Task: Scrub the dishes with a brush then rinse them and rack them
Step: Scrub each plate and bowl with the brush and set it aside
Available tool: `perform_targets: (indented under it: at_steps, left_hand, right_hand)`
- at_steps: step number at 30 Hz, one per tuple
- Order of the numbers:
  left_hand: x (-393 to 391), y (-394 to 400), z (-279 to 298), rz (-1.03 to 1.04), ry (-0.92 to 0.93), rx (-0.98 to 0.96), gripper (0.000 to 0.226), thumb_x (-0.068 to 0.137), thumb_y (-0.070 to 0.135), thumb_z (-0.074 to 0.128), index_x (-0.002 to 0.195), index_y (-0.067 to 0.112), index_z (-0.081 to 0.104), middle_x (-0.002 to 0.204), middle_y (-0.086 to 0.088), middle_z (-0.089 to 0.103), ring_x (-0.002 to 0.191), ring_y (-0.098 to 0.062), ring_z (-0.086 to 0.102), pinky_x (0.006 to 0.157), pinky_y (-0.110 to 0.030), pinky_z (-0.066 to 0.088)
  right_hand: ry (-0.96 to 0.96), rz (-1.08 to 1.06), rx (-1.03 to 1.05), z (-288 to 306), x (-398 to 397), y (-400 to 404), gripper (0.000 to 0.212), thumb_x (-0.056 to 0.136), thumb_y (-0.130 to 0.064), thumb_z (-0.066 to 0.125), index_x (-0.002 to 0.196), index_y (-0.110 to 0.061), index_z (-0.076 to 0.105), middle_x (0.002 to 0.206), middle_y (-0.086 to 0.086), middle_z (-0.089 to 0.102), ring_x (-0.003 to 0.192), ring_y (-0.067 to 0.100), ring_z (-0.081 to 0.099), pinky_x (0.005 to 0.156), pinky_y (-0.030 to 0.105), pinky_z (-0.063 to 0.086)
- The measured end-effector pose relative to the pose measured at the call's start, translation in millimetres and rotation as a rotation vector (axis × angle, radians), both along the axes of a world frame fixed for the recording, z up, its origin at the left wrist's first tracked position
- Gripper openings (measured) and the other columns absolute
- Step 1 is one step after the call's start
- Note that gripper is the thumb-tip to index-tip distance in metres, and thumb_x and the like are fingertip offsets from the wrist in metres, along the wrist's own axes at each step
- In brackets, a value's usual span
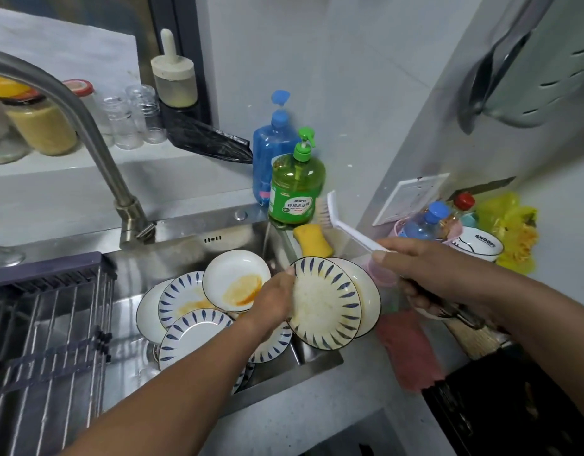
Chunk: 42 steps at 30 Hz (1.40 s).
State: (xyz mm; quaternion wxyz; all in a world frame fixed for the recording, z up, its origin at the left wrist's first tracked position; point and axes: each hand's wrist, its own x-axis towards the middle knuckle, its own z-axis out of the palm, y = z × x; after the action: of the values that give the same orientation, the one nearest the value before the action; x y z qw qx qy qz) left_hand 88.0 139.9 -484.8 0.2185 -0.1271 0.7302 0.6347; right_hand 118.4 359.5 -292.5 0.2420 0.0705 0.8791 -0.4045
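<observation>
My left hand (273, 301) grips the left rim of a white plate with blue leaf marks (326, 304), held tilted over the sink's right edge. A second plate (371, 291) sits right behind it. My right hand (425, 274) holds a white-handled brush (344, 223) by the handle's end; its pinkish bristles point up and away, near the green soap bottle, apart from the plate. In the steel sink (192, 245) lie several dirty plates (198, 320), and one small white dish (236, 279) carries an orange stain.
A wire drying rack (44, 330) spans the sink's left side. The faucet (70, 103) arches at the back left. A green soap bottle (297, 189), blue bottle (272, 143) and yellow sponge (312, 240) stand behind the sink. A pink cloth (407, 350) and Snoopy bowl (479, 246) lie right.
</observation>
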Motion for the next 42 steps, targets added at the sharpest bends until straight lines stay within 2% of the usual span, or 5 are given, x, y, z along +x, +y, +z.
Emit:
perform_targets:
  at_steps: [15,23,27,32,42]
  left_hand:
    - [-28.0,37.4,-44.7,-0.068,0.046,-0.209,0.079,0.082,0.081,0.028,0.114,0.020,0.066,0.109,-0.025,0.068,0.104,-0.049,0.065,0.089,-0.061,0.054]
    - [-30.6,35.4,-40.5,-0.207,0.088,-0.384,0.052,0.108,0.048,0.034,0.138,0.011,0.054,0.132,-0.019,0.061,0.120,-0.039,0.058,0.105,-0.046,0.047]
    - [-36.6,24.7,-18.8,-0.070,0.117,-0.460,0.059,0.107,0.055,0.030,0.150,0.016,0.039,0.144,-0.017,0.048,0.132,-0.041,0.048,0.107,-0.046,0.041]
    - [-102.2,-25.2,36.1,0.285,0.617,-0.433,0.054,0.102,0.003,0.042,0.153,0.021,0.045,0.143,-0.005,0.055,0.132,-0.024,0.047,0.113,-0.040,0.040]
    - [-220.7,-41.4,129.2,-0.576,1.125,-0.949,0.101,0.076,-0.027,0.041,0.163,0.019,0.018,0.170,-0.003,0.021,0.158,-0.021,0.013,0.129,-0.038,0.015]
  right_hand:
    - [0.052,0.053,-0.057,-24.8,1.9,4.1,0.033,0.106,-0.028,0.048,0.084,-0.006,0.060,0.059,0.008,0.057,0.055,0.023,0.050,0.055,0.033,0.042]
    - [-0.062,-0.061,-0.378,-46.3,-8.4,-26.0,0.025,0.103,-0.005,0.039,0.116,-0.009,0.060,0.075,0.007,0.056,0.052,0.017,0.044,0.047,0.028,0.033]
    - [-0.110,-0.177,-0.454,-63.6,-17.5,-35.4,0.020,0.100,-0.024,0.048,0.107,-0.006,0.054,0.064,0.002,0.046,0.042,0.013,0.034,0.043,0.021,0.024]
    - [-0.053,-0.285,-0.448,-81.9,-35.6,-37.8,0.032,0.104,-0.041,0.048,0.097,-0.010,0.053,0.058,-0.001,0.042,0.040,0.012,0.033,0.043,0.018,0.024]
    - [-0.020,-0.280,-0.518,-89.2,-86.4,-50.9,0.034,0.106,-0.044,0.047,0.095,-0.012,0.048,0.061,0.001,0.035,0.045,0.013,0.030,0.041,0.018,0.025]
